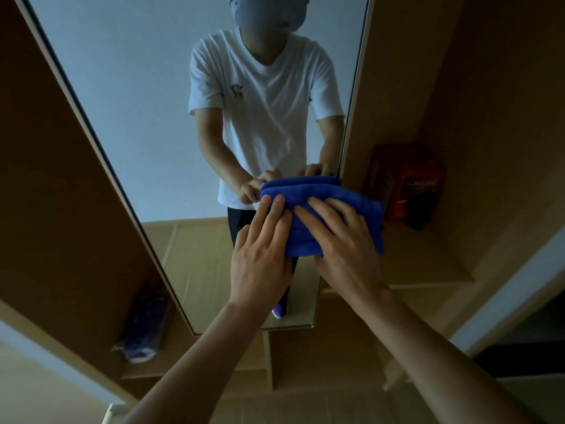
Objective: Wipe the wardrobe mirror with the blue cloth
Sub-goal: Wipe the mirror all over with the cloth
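Note:
A tall wardrobe mirror [146,111] in a thin pale frame fills the middle of the view and reflects a person in a white T-shirt. A folded blue cloth [360,206] lies flat against the glass near the mirror's right edge, at about waist height of the reflection. My left hand [263,252] presses the cloth's left part with straight fingers. My right hand [342,240] lies flat over its middle and right part, fingers spread. Both palms hide the lower half of the cloth.
A red box [406,185] stands on a wooden shelf [428,264] just right of the mirror. A bagged purple item [146,325] sits in a low compartment at the left. Wardrobe panels flank the mirror on both sides.

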